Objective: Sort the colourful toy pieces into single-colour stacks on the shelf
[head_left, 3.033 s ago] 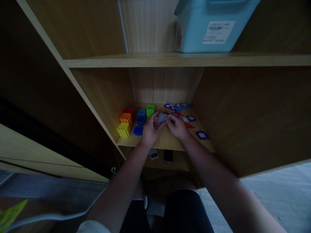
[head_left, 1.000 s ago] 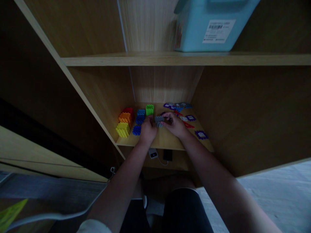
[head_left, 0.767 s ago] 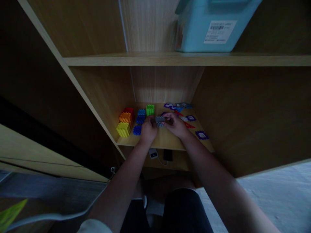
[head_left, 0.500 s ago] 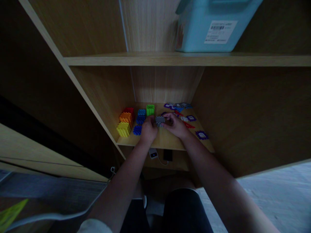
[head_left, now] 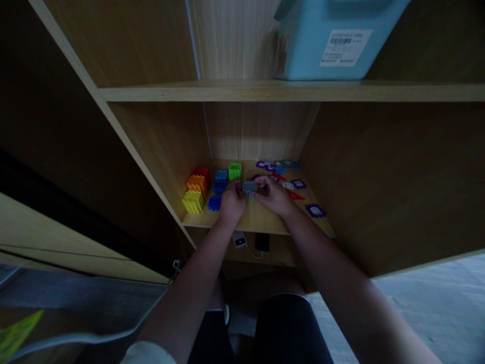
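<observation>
A small grey stack of notched, interlocking building tiles is held up between my hands over the shelf. My left hand is closed on its left edge, and my right hand pinches its right side with thumb and fingers. Beside my left hand lie blue tile pieces and a bright green stack. Further left stand yellow, orange and red stacks. Right of my right hand are flat purple-edged tiles and red triangular pieces.
The wooden compartment has side walls and an upper shelf board. A light-blue plastic bin with a label stands on that board. Below sit a white device with a cable and a dark flat object. More tiles lie at the back right.
The grey stack tips slightly between my fingers, showing more of its front side. Both hands stay nearly in place, and the other pieces have not moved.
</observation>
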{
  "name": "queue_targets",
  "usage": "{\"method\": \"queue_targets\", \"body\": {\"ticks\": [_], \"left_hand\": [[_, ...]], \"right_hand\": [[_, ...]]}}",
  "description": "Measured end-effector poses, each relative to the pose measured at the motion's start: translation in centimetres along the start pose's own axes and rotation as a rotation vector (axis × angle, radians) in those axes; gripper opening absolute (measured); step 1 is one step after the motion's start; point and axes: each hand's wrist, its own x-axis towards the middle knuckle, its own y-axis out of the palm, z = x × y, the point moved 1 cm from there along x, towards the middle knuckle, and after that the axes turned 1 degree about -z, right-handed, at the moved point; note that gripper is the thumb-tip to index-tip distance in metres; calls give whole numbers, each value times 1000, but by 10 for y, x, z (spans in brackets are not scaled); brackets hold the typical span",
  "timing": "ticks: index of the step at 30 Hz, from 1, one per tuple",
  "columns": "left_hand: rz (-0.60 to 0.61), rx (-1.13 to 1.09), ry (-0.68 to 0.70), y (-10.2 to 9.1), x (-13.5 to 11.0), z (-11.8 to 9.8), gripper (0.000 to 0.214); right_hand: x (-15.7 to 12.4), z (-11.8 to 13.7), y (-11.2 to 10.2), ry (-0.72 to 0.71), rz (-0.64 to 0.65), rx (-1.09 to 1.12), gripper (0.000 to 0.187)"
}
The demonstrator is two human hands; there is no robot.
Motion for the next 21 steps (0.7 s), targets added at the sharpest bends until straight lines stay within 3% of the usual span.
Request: {"method": "queue_targets", "body": {"ticks": [21], "left_hand": [[-16,14,-19,1,-2,-1,35]], "right_hand": [[0,-2,0,32,36,21,49]]}}
